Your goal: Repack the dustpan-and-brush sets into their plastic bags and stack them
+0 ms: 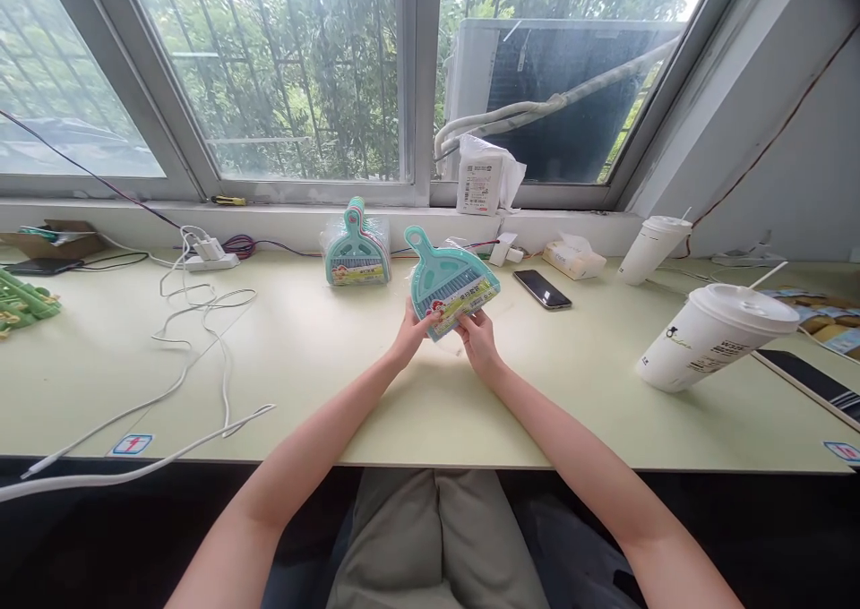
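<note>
A teal mini dustpan and brush set [447, 278] in clear wrap, with a printed label along its lower edge, is held tilted above the table. My left hand [408, 333] grips its lower left corner, thumb over the front. On the lower right, my right hand [478, 338] pinches the edge, its thumb by the label. Behind and to the left stands a stack of similar wrapped dustpan sets [356, 249], upright near the sill. The brush bristles show through the front of the held set; its back is hidden.
Right of my hands lie a phone [541, 289] and a tissue pack [573, 257]. Two white lidded cups, a large cup [712, 340] and a smaller cup [651, 251], stand further right. White cables [202, 322] sprawl over the left side. A tissue box [480, 177] sits on the windowsill.
</note>
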`<state>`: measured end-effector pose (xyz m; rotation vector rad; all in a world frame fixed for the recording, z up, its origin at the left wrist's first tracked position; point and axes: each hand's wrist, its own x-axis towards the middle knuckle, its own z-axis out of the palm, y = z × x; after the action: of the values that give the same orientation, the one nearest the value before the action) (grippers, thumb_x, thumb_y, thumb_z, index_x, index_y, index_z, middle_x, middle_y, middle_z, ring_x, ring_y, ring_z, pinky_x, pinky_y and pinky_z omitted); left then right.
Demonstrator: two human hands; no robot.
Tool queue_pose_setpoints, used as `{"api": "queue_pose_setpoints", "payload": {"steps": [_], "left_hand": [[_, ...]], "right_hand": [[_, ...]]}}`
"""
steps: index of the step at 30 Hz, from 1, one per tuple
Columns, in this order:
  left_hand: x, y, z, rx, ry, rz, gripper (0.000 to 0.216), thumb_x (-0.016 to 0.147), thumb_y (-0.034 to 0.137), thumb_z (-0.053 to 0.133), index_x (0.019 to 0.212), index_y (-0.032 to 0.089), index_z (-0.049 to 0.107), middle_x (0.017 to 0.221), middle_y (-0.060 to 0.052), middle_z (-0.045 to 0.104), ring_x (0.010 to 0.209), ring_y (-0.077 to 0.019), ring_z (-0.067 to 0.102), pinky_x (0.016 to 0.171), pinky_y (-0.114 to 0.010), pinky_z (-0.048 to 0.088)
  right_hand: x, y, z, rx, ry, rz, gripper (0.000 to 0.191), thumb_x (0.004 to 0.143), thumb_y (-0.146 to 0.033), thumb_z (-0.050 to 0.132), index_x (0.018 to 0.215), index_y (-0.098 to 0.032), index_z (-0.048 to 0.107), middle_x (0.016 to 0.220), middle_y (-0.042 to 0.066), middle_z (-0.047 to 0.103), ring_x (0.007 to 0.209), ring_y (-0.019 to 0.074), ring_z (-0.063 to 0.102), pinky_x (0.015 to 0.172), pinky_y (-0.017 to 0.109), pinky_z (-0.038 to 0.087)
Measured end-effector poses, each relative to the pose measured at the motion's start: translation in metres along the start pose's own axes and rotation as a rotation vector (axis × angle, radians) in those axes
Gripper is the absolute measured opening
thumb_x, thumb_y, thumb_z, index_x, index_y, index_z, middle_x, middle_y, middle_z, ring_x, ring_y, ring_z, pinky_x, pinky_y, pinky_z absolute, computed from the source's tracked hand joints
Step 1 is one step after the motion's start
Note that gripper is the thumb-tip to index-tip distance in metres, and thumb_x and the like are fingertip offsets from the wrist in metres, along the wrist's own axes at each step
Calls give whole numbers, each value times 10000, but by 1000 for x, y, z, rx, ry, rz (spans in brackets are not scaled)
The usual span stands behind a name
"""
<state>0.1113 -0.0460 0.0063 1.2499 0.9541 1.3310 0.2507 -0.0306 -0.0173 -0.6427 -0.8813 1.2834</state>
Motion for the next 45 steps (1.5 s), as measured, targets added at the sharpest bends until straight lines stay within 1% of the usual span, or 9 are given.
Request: {"api": "queue_pose_setpoints", "payload": {"steps": [8, 13, 15, 18, 20, 26, 35, 40, 45], "left_hand": [[0, 2, 3, -147, -68, 4, 617, 720, 367, 706, 1208, 255, 346, 1237, -82, 551, 918, -254, 648, 713, -473, 581], [16, -1, -19, -229, 23, -24, 650, 687, 283, 699, 1231, 259, 345, 1206, -76, 569, 823, -230, 669, 632, -456, 604], [24, -3, -34, -256, 64, -30, 632, 664, 250, 689, 1214, 239, 376, 1154, -70, 591, 785, -218, 667, 584, -419, 605], [34, -4, -56, -271, 76, -85, 543, 652, 233, 675, 1150, 181, 463, 1037, -76, 633, 758, -201, 655, 551, -347, 597], [37, -6, -65, -241, 40, -142, 507, 649, 236, 675, 1121, 161, 507, 981, -86, 653, 718, -196, 647, 513, -320, 580], [37, -6, -70, -207, -46, -219, 464, 652, 260, 687, 1091, 172, 565, 1022, -124, 671, 834, -266, 658, 550, -345, 568], [28, 0, -63, -67, -178, -222, 542, 685, 331, 690, 1172, 185, 502, 849, -93, 686, 509, -186, 630, 450, -290, 461], [22, 8, -58, 11, -318, -224, 588, 739, 420, 659, 1223, 158, 452, 860, -130, 699, 496, -173, 626, 460, -267, 439], [15, 14, -49, 84, -370, -226, 667, 751, 466, 658, 1279, 156, 395, 886, -140, 700, 519, -180, 644, 503, -275, 471]], "right_hand": [[9, -8, -2, -19, -101, 30, 331, 700, -334, 715, 987, -198, 624, 1060, 49, 700, 944, 195, 668, 855, 345, 550], [27, -45, -32, -544, -341, 178, 283, 785, -381, 645, 982, -180, 670, 902, 85, 728, 818, 218, 695, 785, 394, 555], [31, -55, -48, -807, -243, -50, 282, 766, -319, 667, 1036, -239, 674, 1042, 73, 705, 935, 240, 673, 855, 431, 525], [35, -55, -60, -960, -159, -427, 709, 616, -230, 790, 1272, -339, 546, 1447, 34, 443, 1312, 275, 431, 1070, 475, 357], [37, -49, -58, -957, -200, -512, 864, 556, -238, 834, 1337, -352, 483, 1516, 26, 336, 1392, 276, 306, 1123, 489, 265], [34, -38, -40, -841, -269, -522, 97, 772, -334, 679, 843, -346, 744, 1244, -8, 632, 1251, 247, 490, 1064, 485, 336], [27, -37, -33, -826, -159, -546, 178, 839, -399, 594, 748, -308, 717, 898, 6, 740, 1041, 239, 604, 1045, 463, 322], [26, -32, -34, -854, -15, -576, 144, 828, -383, 610, 814, -329, 743, 830, 12, 719, 981, 237, 575, 1066, 463, 271], [31, -29, -41, -843, 19, -610, 181, 824, -359, 596, 930, -346, 742, 1141, 23, 639, 1034, 218, 558, 984, 430, 401]]}}
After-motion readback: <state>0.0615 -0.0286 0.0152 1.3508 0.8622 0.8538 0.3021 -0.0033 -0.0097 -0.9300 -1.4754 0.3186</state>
